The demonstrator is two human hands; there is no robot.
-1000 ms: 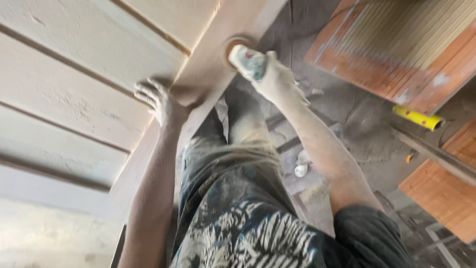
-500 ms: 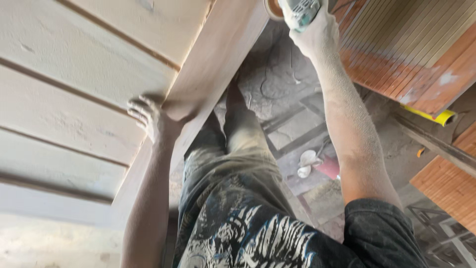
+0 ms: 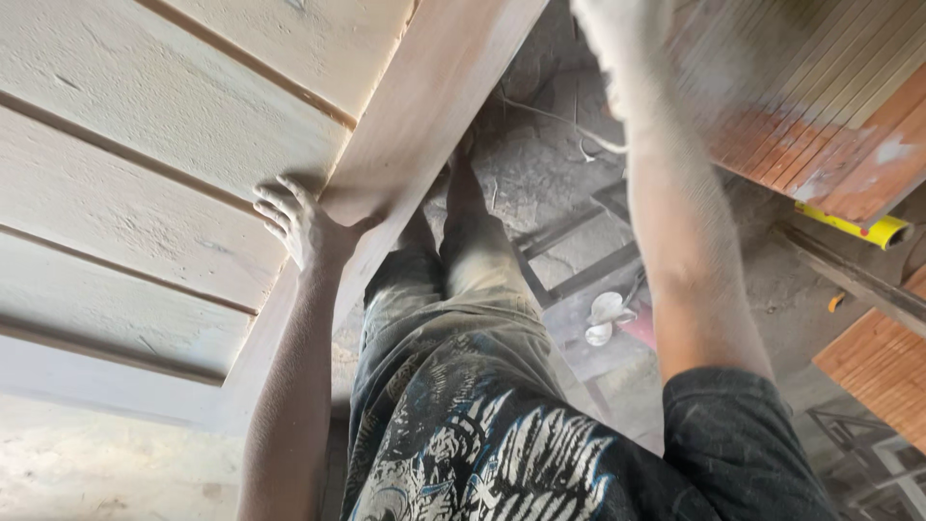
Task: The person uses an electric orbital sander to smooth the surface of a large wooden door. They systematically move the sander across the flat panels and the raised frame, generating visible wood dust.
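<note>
Head view: left hand [image 3: 307, 224] lies flat with fingers spread on the dusty wooden door [image 3: 145, 164]; right hand's [image 3: 617, 24] grip cannot be told.

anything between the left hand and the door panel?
No. The left hand lies flat on the dusty wooden door, fingers spread beside its frame rail. The right hand reaches past the top edge, mostly out of view.

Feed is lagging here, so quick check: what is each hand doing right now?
Left hand: open, fingers spread, pressed flat on the wooden door panel.
Right hand: raised to the frame's top edge, mostly cut off; grip cannot be told.
</note>
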